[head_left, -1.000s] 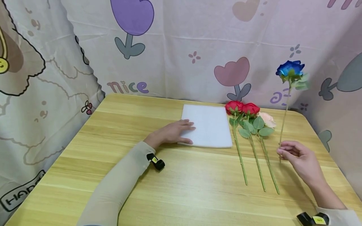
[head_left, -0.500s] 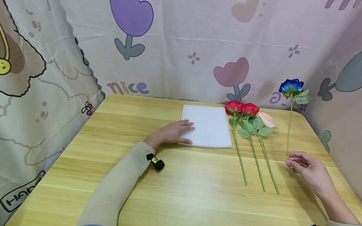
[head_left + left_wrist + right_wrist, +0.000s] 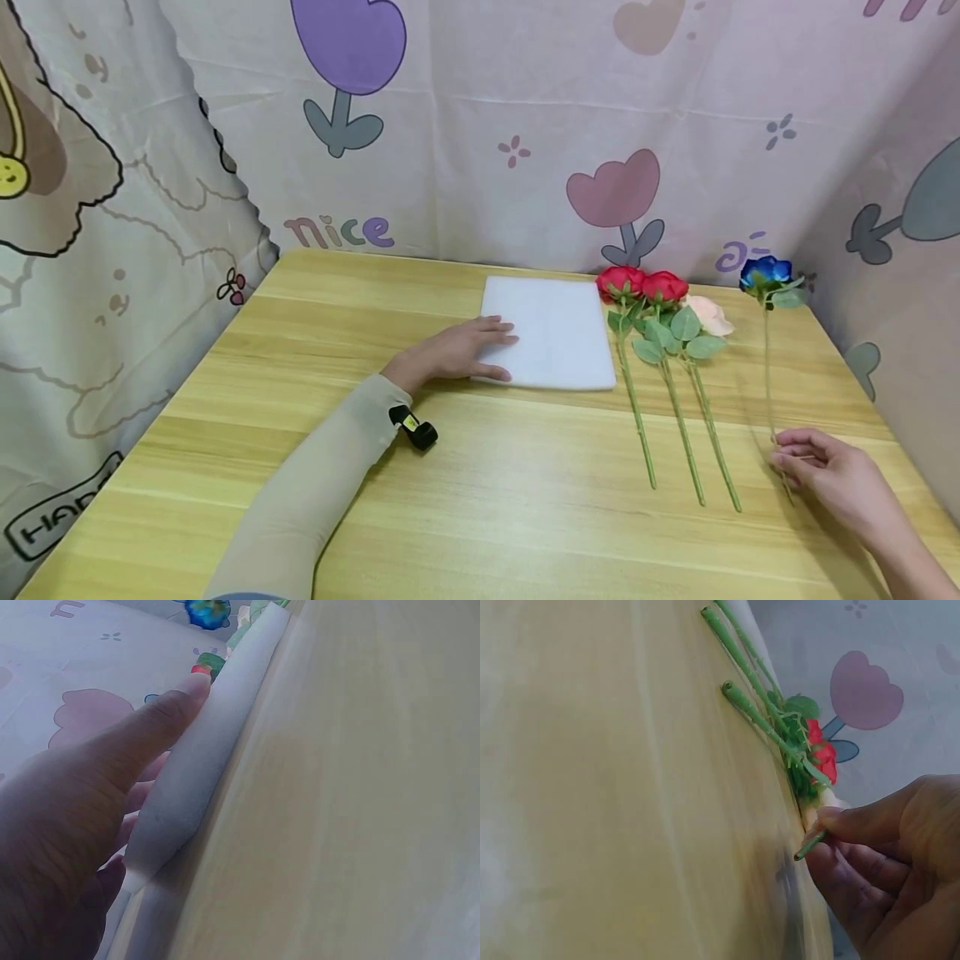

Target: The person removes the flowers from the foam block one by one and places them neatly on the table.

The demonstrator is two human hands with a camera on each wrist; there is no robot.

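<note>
My right hand (image 3: 840,479) pinches the lower stem of a blue artificial rose (image 3: 767,273) between thumb and fingers at the table's right side. The rose leans low, its bloom toward the back edge. In the right wrist view the green stem end (image 3: 810,846) pokes out past the fingertips. My left hand (image 3: 456,350) rests with fingers spread on the left part of a white foam sheet (image 3: 564,333). From the left wrist view, the thumb lies along the sheet's edge.
Right of the sheet, two red roses (image 3: 621,285) and a pale pink rose (image 3: 708,317) lie side by side, stems pointing to the front. The wooden table (image 3: 480,500) meets a patterned cloth backdrop (image 3: 480,125) behind and at both sides.
My right hand has moved down and toward the front right, lowering the blue rose from upright toward the table. The left hand stays on the foam sheet.
</note>
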